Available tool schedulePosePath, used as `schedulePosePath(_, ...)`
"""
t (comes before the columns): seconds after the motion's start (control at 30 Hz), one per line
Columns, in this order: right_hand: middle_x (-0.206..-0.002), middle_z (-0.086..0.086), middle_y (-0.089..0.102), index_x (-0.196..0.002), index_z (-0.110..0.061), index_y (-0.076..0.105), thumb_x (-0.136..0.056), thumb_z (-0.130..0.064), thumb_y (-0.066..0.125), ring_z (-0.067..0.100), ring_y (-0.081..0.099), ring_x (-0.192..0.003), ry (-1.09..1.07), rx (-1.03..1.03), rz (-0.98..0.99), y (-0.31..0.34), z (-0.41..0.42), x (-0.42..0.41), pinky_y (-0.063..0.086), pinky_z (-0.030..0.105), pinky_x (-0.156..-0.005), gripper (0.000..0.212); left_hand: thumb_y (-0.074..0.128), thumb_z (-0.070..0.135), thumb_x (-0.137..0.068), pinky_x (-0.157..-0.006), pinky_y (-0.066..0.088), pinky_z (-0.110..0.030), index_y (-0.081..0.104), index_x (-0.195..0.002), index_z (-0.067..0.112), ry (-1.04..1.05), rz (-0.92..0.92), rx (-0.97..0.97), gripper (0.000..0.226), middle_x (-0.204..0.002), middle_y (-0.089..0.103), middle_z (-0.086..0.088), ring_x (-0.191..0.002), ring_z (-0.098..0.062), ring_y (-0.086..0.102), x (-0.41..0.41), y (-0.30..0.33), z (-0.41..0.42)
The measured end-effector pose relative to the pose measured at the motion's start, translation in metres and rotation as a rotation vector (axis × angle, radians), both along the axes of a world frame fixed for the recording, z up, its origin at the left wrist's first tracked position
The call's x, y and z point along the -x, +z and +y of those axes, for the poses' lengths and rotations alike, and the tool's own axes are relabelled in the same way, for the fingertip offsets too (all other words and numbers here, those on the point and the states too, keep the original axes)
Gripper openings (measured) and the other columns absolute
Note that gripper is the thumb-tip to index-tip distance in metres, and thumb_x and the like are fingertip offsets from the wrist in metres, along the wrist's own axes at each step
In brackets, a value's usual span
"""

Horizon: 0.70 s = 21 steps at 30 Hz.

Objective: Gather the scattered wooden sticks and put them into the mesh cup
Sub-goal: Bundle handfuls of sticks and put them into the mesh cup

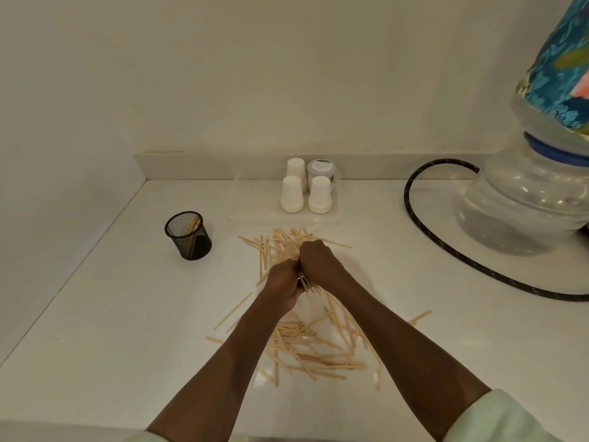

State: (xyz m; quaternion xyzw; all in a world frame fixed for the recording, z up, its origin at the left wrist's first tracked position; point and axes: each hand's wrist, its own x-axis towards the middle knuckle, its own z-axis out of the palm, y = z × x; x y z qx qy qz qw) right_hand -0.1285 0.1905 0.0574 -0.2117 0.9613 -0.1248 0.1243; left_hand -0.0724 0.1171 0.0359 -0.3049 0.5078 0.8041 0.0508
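Wooden sticks (306,342): light, stiff, slippery; your fingers (314,250) clutch a bundle—grip mid-length; mesh cup (188,236) left of them.

Pale wooden sticks (306,346) lie scattered; black mesh cup (188,236) upright, left.

Bare counter (242,250) between stick pile (306,342) and mesh cup (188,236).

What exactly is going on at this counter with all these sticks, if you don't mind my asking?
A person is gathering wooden sticks scattered over a white counter. The left hand and right hand are pressed together around a small bundle of sticks above the pile. The black mesh cup, off to the left, already holds a few sticks. Most sticks still lie loose on the counter.
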Motion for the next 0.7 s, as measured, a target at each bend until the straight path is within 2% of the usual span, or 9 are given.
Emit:
schedulePosePath(0.07, -0.063, 0.001, 0.044, -0.078, -0.004, 0.058, -0.093, -0.007, 0.051, 0.014, 0.048, -0.053, -0.013, -0.008, 0.007, 0.002, -0.002, 0.003, 0.041, 0.026, -0.051, 0.017, 0.048, 0.013, -0.101, -0.059, 0.057, -0.033, 0.062, -0.11, -0.005, 0.018, -0.001, 0.032, 0.024, -0.093, 0.067, -0.016, -0.079, -0.026, 0.067, 0.003, -0.001, -0.003)
schedulePosePath(0.13, -0.061, 0.002, 0.045, -0.067, -0.009, 0.049, -0.092, -0.008, 0.052, 0.014, 0.045, -0.05, 0.023, -0.008, -0.035, 0.003, -0.001, 0.004, 0.036, 0.022, -0.045, 0.026, 0.049, 0.013, -0.1, -0.071, 0.059, -0.043, 0.062, -0.109, -0.003, 0.036, -0.014, 0.07, 0.022, -0.099, 0.068, -0.02, -0.089, -0.032, 0.068, 0.008, -0.004, -0.006)
schedulePosePath(0.2, -0.069, 0.009, 0.057, -0.079, -0.001, 0.061, -0.093, -0.006, 0.049, 0.02, 0.053, -0.058, 0.089, 0.006, -0.101, 0.005, 0.001, 0.004, 0.038, 0.024, -0.047, 0.018, 0.048, 0.013, -0.1, -0.083, 0.057, -0.05, 0.063, -0.108, -0.001, 0.071, -0.044, 0.111, 0.022, -0.106, 0.068, -0.022, -0.099, -0.037, 0.067, 0.011, -0.006, -0.009)
schedulePosePath(0.27, -0.084, 0.02, 0.067, -0.093, 0.005, 0.067, -0.091, -0.003, 0.048, 0.028, 0.061, -0.069, 0.163, 0.058, -0.136, 0.007, 0.006, 0.006, 0.048, 0.034, -0.058, 0.021, 0.047, 0.014, -0.101, -0.078, 0.058, -0.046, 0.063, -0.112, -0.002, 0.081, -0.047, 0.132, 0.025, -0.104, 0.068, -0.021, -0.095, -0.036, 0.066, 0.011, -0.007, -0.011)
schedulePosePath(0.33, -0.084, 0.023, 0.07, -0.089, 0.007, 0.071, -0.087, -0.001, 0.052, 0.031, 0.066, -0.075, 0.199, 0.189, -0.13, 0.005, 0.013, 0.009, 0.053, 0.039, -0.069, 0.021, 0.046, 0.014, -0.101, -0.068, 0.057, -0.039, 0.062, -0.113, -0.002, 0.086, -0.037, 0.127, 0.026, -0.094, 0.068, -0.017, -0.082, -0.03, 0.065, 0.009, -0.006, -0.013)
schedulePosePath(0.37, -0.082, 0.021, 0.071, -0.087, 0.005, 0.073, -0.085, -0.002, 0.056, 0.027, 0.066, -0.073, 0.179, 0.283, -0.117, 0.004, 0.018, 0.009, 0.053, 0.037, -0.07, 0.019, 0.045, 0.014, -0.101, -0.066, 0.056, -0.038, 0.062, -0.112, 0.0, 0.099, -0.035, 0.115, 0.024, -0.09, 0.067, -0.016, -0.078, -0.028, 0.065, 0.008, -0.005, -0.014)
schedulePosePath(0.47, -0.073, 0.006, 0.072, -0.08, -0.003, 0.076, -0.085, -0.012, 0.062, 0.008, 0.06, -0.059, -0.072, 0.592, -0.135, -0.008, 0.028, 0.004, 0.051, 0.027, -0.062, 0.017, 0.041, 0.013, -0.103, -0.075, 0.054, -0.041, 0.059, -0.105, 0.009, 0.138, -0.016, 0.084, 0.018, -0.094, 0.071, -0.013, -0.086, -0.026, 0.07, 0.008, -0.004, -0.016)
schedulePosePath(0.6, -0.072, 0.003, 0.069, -0.081, -0.007, 0.074, -0.092, -0.026, 0.059, 0.015, 0.061, -0.065, -0.523, 0.919, -0.353, -0.03, 0.028, -0.003, 0.052, 0.032, -0.067, 0.026, 0.04, 0.016, -0.104, -0.09, 0.051, -0.043, 0.058, -0.106, 0.009, 0.147, 0.104, 0.131, 0.02, -0.093, 0.07, -0.008, -0.087, -0.022, 0.068, 0.009, 0.003, -0.014)
schedulePosePath(0.7, -0.086, 0.009, 0.072, -0.098, -0.006, 0.07, -0.098, -0.035, 0.05, 0.021, 0.067, -0.077, -0.733, 1.24, -0.709, -0.041, 0.018, -0.011, 0.053, 0.031, -0.07, 0.035, 0.041, 0.019, -0.103, -0.087, 0.053, -0.042, 0.063, -0.095, 0.011, 0.099, 0.213, 0.244, 0.025, -0.084, 0.069, -0.005, -0.079, -0.02, 0.067, 0.007, 0.012, -0.007)
